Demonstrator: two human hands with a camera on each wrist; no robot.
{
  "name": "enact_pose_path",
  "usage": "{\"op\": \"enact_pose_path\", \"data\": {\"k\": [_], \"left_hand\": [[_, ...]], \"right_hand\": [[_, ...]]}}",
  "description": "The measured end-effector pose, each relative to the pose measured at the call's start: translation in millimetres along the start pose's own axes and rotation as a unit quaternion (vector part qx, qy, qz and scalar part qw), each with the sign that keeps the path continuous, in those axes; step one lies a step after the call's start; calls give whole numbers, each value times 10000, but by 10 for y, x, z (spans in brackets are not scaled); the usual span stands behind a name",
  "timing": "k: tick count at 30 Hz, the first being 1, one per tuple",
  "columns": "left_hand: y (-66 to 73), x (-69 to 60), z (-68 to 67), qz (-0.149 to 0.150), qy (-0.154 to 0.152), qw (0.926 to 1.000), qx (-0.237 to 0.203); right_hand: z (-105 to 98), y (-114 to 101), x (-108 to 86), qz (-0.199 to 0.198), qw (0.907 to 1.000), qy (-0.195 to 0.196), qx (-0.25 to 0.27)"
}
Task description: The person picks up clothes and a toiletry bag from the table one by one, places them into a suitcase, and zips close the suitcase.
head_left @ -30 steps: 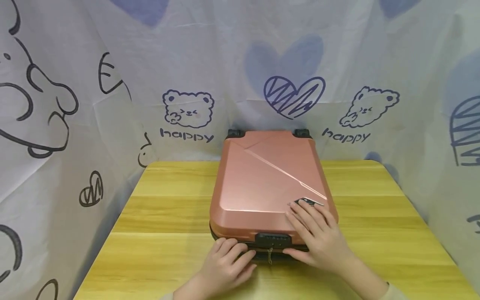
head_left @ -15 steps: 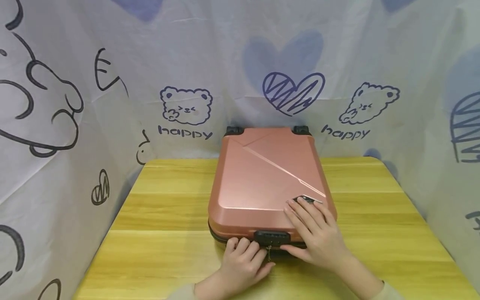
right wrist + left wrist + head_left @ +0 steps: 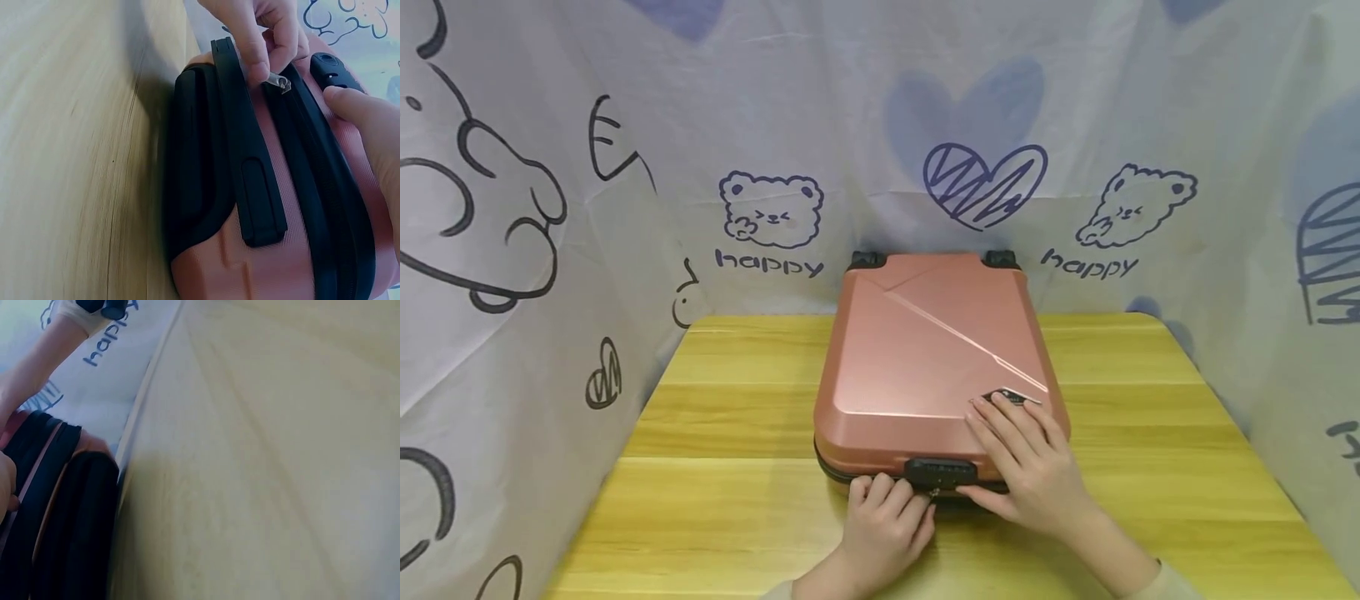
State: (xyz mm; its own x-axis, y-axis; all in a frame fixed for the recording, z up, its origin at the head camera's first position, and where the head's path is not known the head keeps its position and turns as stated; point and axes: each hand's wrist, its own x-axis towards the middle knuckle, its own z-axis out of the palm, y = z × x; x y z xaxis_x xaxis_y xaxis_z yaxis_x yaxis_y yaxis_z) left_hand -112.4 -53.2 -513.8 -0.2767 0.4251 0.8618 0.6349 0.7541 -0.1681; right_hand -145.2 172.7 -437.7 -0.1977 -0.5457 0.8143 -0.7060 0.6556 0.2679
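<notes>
A rose-pink hard-shell suitcase (image 3: 917, 350) lies flat on the wooden table, its black lock (image 3: 940, 472) facing the person. With thumb and finger, the left hand (image 3: 883, 525) pinches a metal zipper pull (image 3: 276, 81) just below that lock. The right hand (image 3: 1037, 475) rests on the lid's front right corner, fingers extended beside a dark badge (image 3: 1011, 397). Its thumb reaches down close to the lock. In the right wrist view the black zipper tape (image 3: 312, 169) runs along the side, next to a black carry handle (image 3: 250, 156).
Yellow wooden table (image 3: 722, 417) surface extends on both sides of the suitcase. A white cloth (image 3: 865, 108) printed with hearts and bears hangs behind and at the sides. Black wheels (image 3: 1000, 258) at the suitcase's far end are close to the cloth.
The left hand has moved right along the front edge to the zipper pull, which hung free before and is now pinched. The right hand has stayed on the lid.
</notes>
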Motion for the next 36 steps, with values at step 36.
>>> {"op": "enact_pose_path", "data": {"k": [36], "left_hand": [[-800,-84,-439,856,1475,9849,-311]], "right_hand": [[102,13,37,-348,9945,871,-462]]}}
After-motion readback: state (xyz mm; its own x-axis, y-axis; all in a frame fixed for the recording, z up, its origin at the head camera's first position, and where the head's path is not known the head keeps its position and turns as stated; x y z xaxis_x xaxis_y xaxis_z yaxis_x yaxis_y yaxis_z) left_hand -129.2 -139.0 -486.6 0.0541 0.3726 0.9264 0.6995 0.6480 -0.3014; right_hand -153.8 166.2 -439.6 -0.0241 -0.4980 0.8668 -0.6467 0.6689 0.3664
